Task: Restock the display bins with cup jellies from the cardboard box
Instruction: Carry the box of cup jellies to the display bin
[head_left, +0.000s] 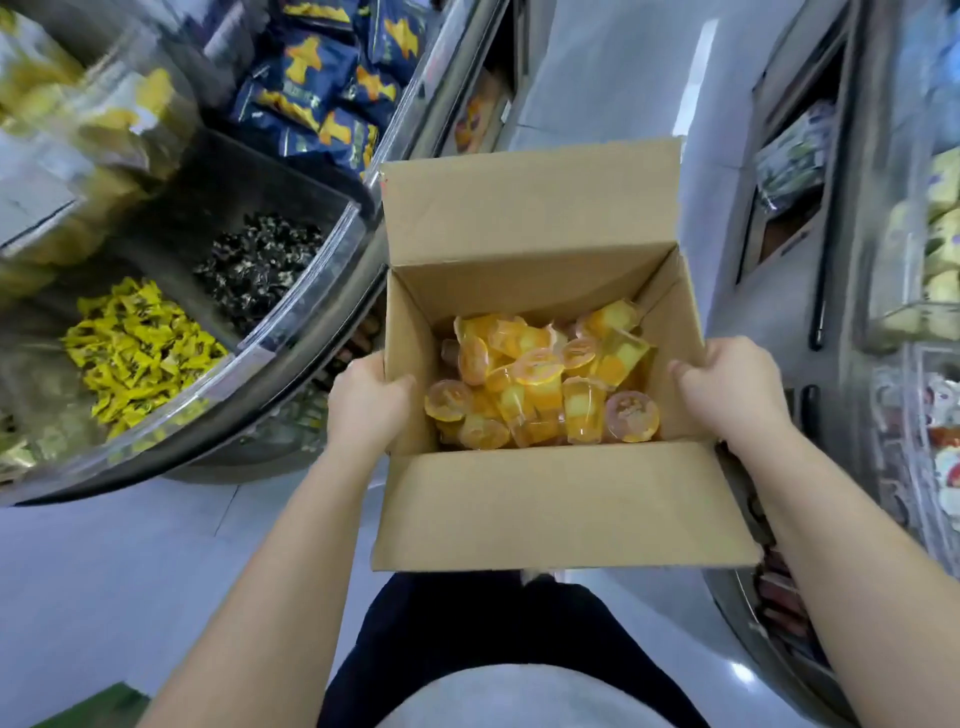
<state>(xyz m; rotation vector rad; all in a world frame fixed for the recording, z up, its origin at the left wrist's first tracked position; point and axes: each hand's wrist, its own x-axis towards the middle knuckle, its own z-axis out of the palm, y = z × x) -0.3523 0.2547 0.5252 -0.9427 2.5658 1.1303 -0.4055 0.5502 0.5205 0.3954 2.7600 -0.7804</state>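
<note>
Head view: left hand (370, 402) and right hand (730, 392) each clamp a side wall of the cardboard box (540, 512), cup jellies (545, 384) all inside, target display bins probably beside it, restocking not begun.

Bright even light, floor (597, 67) glare, blurred fisheye-bent edges.

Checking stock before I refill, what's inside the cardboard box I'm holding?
The cardboard box holds a loose heap of orange and yellow cup jellies covering its bottom. Whatever lies beneath that top layer is hidden.
</note>
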